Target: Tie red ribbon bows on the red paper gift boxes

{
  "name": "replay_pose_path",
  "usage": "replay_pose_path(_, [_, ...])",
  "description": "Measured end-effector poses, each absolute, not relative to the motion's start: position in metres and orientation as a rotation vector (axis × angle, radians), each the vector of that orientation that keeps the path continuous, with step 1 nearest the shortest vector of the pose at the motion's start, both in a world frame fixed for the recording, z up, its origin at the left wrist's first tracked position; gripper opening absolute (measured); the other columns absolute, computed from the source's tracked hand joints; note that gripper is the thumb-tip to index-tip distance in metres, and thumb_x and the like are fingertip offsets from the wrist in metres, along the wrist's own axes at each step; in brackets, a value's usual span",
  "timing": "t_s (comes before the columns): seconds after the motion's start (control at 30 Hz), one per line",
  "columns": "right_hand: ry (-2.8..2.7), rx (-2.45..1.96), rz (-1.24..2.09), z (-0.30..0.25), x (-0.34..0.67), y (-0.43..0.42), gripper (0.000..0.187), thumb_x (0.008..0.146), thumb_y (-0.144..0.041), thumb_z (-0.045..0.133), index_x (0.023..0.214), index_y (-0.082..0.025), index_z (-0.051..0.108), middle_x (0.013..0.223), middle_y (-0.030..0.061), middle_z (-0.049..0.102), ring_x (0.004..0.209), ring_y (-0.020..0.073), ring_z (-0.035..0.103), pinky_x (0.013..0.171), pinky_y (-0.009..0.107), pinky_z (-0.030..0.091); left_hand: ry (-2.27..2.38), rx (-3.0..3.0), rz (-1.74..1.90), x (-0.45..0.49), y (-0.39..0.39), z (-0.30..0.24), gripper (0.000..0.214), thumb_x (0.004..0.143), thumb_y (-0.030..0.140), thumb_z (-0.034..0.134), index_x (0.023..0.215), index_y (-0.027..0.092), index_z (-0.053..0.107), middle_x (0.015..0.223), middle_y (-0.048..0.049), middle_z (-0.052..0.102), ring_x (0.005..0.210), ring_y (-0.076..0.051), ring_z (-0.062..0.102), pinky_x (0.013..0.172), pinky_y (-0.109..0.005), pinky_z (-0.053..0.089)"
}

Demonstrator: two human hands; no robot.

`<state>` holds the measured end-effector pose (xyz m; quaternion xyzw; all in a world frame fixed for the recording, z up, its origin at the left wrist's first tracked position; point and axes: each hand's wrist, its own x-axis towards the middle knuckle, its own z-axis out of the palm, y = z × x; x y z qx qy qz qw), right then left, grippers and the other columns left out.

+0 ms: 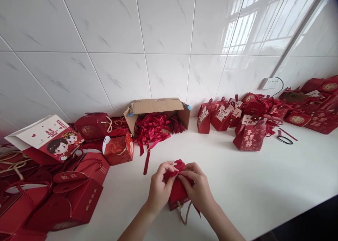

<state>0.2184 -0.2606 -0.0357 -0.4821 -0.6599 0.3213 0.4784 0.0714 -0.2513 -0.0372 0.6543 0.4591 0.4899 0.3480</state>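
Note:
A small red gift box (178, 193) stands on the white tabletop in front of me, and both hands are at its top. My left hand (160, 186) pinches red ribbon (178, 172) between thumb and fingers. From the other side, my right hand (200, 186) pinches the same ribbon, its fingertips nearly touching the left ones. A ribbon end hangs down on the box's right side, below my right hand. From the near side of the box a twisted rope handle (186, 218) hangs onto the table. The exact shape of the ribbon between the fingertips is partly hidden.
A cardboard box (155, 107) on its side spills red ribbons (153, 128). Near it lies a flat red strip (146, 162). Larger red gift boxes (79, 198) crowd the left. Small tagged boxes (221, 118) stand right, near a black loop (285, 140). A power strip (270, 83) is on the tiled wall.

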Motion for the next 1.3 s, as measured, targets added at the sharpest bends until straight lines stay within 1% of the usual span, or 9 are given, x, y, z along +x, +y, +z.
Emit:
replay_pose_path(0.23, [-1.461, -1.204, 1.114, -0.031, 0.222, -0.26, 0.029, 0.087, -0.04, 0.05, 0.073, -0.019, 0.063, 0.137, 0.0101, 0.04, 0.121, 0.0267, 0.044, 0.087, 0.036, 0.047, 1.086, 1.591, 1.264, 0.07, -0.245, -0.041, 0.003, 0.087, 0.023, 0.052, 0.088, 0.02, 0.052, 0.1, -0.0077, 0.062, 0.118, -0.022, 0.05, 0.096, -0.036, 0.043])
replay_pose_path(0.33, [-1.545, -1.147, 1.22, -0.029, 0.226, -0.257, 0.03, 0.089, -0.041, 0.049, 0.072, -0.019, 0.063, 0.14, 0.007, 0.039, 0.132, 0.0256, 0.03, 0.104, 0.041, 0.033, 1.034, 1.603, 1.259, 0.073, -0.239, -0.042, 0.001, 0.086, 0.021, 0.051, 0.086, 0.02, 0.052, 0.094, -0.0065, 0.063, 0.116, -0.021, 0.051, 0.095, -0.035, 0.044])
replay_pose_path(0.43, [-1.525, -1.137, 1.227, -0.03, 0.225, -0.254, 0.03, 0.088, -0.042, 0.05, 0.076, -0.02, 0.066, 0.14, 0.0063, 0.042, 0.137, 0.0248, 0.022, 0.11, 0.043, 0.022, 1.093, 1.666, 1.315, 0.075, -0.23, -0.044, 0.006, 0.084, 0.021, 0.055, 0.087, 0.02, 0.052, 0.094, -0.0058, 0.062, 0.106, -0.02, 0.057, 0.09, -0.034, 0.047])
replay_pose_path(0.63, [-1.226, -1.215, 1.209, -0.034, 0.218, -0.255, 0.035, 0.084, -0.05, 0.053, 0.082, -0.02, 0.07, 0.14, 0.0102, 0.041, 0.131, 0.0294, 0.033, 0.102, 0.044, 0.036, 1.2, 1.984, 1.268, 0.071, -0.234, -0.033, 0.005, 0.081, 0.023, 0.06, 0.085, 0.021, 0.062, 0.084, -0.003, 0.062, 0.092, -0.019, 0.054, 0.086, -0.036, 0.046])
replay_pose_path(0.8, [-1.267, -1.22, 1.272, -0.029, 0.225, -0.265, 0.035, 0.086, -0.05, 0.049, 0.086, -0.023, 0.071, 0.143, 0.0053, 0.037, 0.134, 0.0276, 0.029, 0.102, 0.041, 0.038, 1.2, 2.025, 1.184, 0.068, -0.242, -0.027, 0.01, 0.082, 0.022, 0.06, 0.088, 0.023, 0.068, 0.085, -0.0036, 0.067, 0.094, -0.019, 0.056, 0.084, -0.035, 0.049])
replay_pose_path(0.9, [-1.41, -1.276, 1.185, -0.026, 0.237, -0.269, 0.033, 0.09, -0.047, 0.043, 0.096, -0.026, 0.069, 0.133, 0.0056, 0.049, 0.127, 0.025, 0.038, 0.1, 0.042, 0.038, 1.203, 1.945, 1.151, 0.066, -0.24, -0.027, 0.01, 0.081, 0.021, 0.06, 0.083, 0.023, 0.07, 0.086, -0.0042, 0.068, 0.096, -0.019, 0.058, 0.085, -0.034, 0.05])
replay_pose_path(1.0, [-1.639, -1.326, 0.986, -0.023, 0.249, -0.267, 0.026, 0.091, -0.037, 0.044, 0.106, -0.027, 0.063, 0.109, 0.0065, 0.062, 0.103, 0.0223, 0.054, 0.086, 0.04, 0.045, 1.177, 1.931, 1.035, 0.062, -0.239, -0.021, 0.013, 0.081, 0.019, 0.058, 0.084, 0.024, 0.069, 0.093, -0.0041, 0.067, 0.099, -0.019, 0.059, 0.088, -0.034, 0.049])
replay_pose_path(1.2, [-1.928, -1.435, 0.77, 0.0, 0.258, -0.271, 0.022, 0.086, -0.02, 0.047, 0.1, -0.025, 0.064, 0.088, 0.0038, 0.063, 0.081, 0.0185, 0.056, 0.073, 0.034, 0.047, 1.301, 2.0, 0.804, 0.055, -0.241, -0.005, 0.015, 0.08, 0.022, 0.057, 0.084, 0.027, 0.071, 0.104, -0.0033, 0.065, 0.109, -0.023, 0.055, 0.098, -0.041, 0.042])
replay_pose_path(1.3, [-2.007, -1.446, 0.867, 0.018, 0.258, -0.279, 0.023, 0.083, -0.026, 0.053, 0.105, -0.028, 0.061, 0.085, 0.0007, 0.063, 0.07, 0.0158, 0.055, 0.064, 0.03, 0.045, 1.298, 2.027, 0.735, 0.055, -0.24, 0.0, 0.016, 0.079, 0.021, 0.057, 0.083, 0.029, 0.071, 0.104, -0.0023, 0.065, 0.112, -0.023, 0.053, 0.098, -0.04, 0.041])
